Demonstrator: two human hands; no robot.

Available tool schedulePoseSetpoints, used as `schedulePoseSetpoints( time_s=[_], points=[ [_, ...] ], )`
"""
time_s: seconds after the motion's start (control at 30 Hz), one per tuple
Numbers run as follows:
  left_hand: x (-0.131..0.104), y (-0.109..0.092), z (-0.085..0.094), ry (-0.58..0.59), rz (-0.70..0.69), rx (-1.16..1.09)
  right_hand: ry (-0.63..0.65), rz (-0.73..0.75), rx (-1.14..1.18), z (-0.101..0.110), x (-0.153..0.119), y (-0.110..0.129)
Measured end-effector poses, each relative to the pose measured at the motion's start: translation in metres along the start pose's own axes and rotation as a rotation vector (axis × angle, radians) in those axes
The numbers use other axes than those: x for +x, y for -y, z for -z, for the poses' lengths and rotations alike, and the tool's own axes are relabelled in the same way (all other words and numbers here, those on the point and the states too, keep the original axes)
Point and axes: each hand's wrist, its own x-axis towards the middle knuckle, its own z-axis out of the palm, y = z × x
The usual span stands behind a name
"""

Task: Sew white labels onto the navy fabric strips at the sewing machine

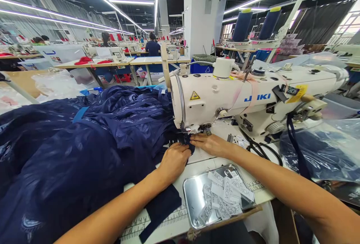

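A white sewing machine (202, 98) stands on the table, its needle area low at its left end. Navy fabric (81, 161) lies heaped to the left, and part of it runs under the needle area. My left hand (174, 159) is closed on the fabric just in front of the needle, fingers bent together. Flat on the fabric edge, right of the needle, rests my right hand (209, 144) with its fingers stretched out. The presser foot is partly hidden behind the fingertips and the machine head.
A metal tray (194, 195) holding white printed labels (225, 195) sits at the table's front edge. Black scissors (260, 148) lie right of my right forearm. A plastic bag of navy fabric (317, 150) is at the far right. People work at tables behind.
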Motion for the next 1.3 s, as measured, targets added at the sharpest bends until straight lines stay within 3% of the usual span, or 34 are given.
schedulePoseSetpoints(
  time_s=[0.27,0.73,1.3],
  points=[
    [-0.001,0.002,-0.007,-0.066,0.002,0.025,-0.034,-0.038,0.057,-0.004,0.002,-0.004],
    [0.005,0.002,-0.008,-0.008,0.006,0.078,-0.057,-0.092,0.088,0.003,0.003,-0.001],
    [0.012,0.008,-0.015,-0.14,0.028,0.118,-0.06,-0.126,0.067,0.001,0.009,-0.008]
  ],
)
